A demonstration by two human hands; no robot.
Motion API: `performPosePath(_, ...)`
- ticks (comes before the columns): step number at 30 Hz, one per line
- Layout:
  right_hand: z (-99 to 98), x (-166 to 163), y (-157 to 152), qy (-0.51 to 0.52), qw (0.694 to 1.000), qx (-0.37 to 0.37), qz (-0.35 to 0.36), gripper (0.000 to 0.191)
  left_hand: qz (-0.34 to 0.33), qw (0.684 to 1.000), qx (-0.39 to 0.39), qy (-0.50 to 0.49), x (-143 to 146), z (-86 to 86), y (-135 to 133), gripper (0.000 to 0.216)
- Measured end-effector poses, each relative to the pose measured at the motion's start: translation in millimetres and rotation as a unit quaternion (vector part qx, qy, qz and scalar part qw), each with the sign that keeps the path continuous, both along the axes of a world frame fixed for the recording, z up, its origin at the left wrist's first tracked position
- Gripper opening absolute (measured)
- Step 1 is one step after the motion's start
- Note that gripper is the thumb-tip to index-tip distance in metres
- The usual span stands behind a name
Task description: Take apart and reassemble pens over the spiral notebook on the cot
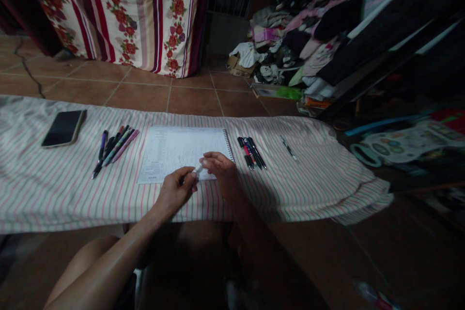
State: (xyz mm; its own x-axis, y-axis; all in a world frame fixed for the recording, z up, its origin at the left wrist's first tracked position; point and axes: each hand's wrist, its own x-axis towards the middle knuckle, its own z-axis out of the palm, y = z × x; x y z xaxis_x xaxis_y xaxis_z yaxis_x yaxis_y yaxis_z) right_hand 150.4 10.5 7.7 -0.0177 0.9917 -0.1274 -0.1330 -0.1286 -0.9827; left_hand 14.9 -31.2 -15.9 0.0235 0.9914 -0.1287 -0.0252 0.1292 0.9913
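Head view, looking down at my two hands over a low table.

My left hand (pixel 177 189) and my right hand (pixel 223 174) meet at the near edge of a white spiral-bound notebook (pixel 181 147), which lies open and flat with its wire binding along the right side. Between them I hold a short white pen-shaped object (pixel 198 169), tilted, just above the lower right corner of the page. My left thumb and forefinger are pinched together on its lower end. My right fingertips are closed on its upper end. Whether it is a whole pen or only a cap I cannot tell in this dim light.

The notebook rests on a white cloth with thin pink and grey stripes (pixel 54 189) that covers the table. To the left of the notebook lies a fanned cluster of dark, green and pink pens (pixel 114 147), and further left a black smartphone (pixel 64 127) lies face up. Just right of the binding lies a tight bundle of black and red pens (pixel 252 152), and well apart from it a single slim dark pen (pixel 288 147).

Beyond the table are a brown tiled floor (pixel 145 92), a hanging striped fabric with red flowers (pixel 138 9) and a heap of mixed clothing (pixel 301 43).
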Motion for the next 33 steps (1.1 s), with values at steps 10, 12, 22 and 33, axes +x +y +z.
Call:
performPosePath(10,-0.5,-1.5,-2.0,0.015,0.999,0.034,0.019,0.027,0.017,0.999,-0.004,-0.044,0.3,1.0,2.4,0.032)
performPosePath(12,0.0,-1.3,-2.5,0.013,0.999,0.036,0.016,0.029,0.019,0.998,-0.004,-0.053,0.6,1.6,2.6,0.032)
performPosePath(22,-2.5,1.5,-2.3,-0.033,0.999,0.031,0.011,0.027,0.021,0.998,-0.009,-0.054,1.4,-0.9,2.8,0.035)
performPosePath(33,-3.6,4.9,-1.7,-0.047,0.996,0.05,0.053,0.023,0.01,0.999,0.003,-0.034,-0.8,-3.8,2.7,0.034)
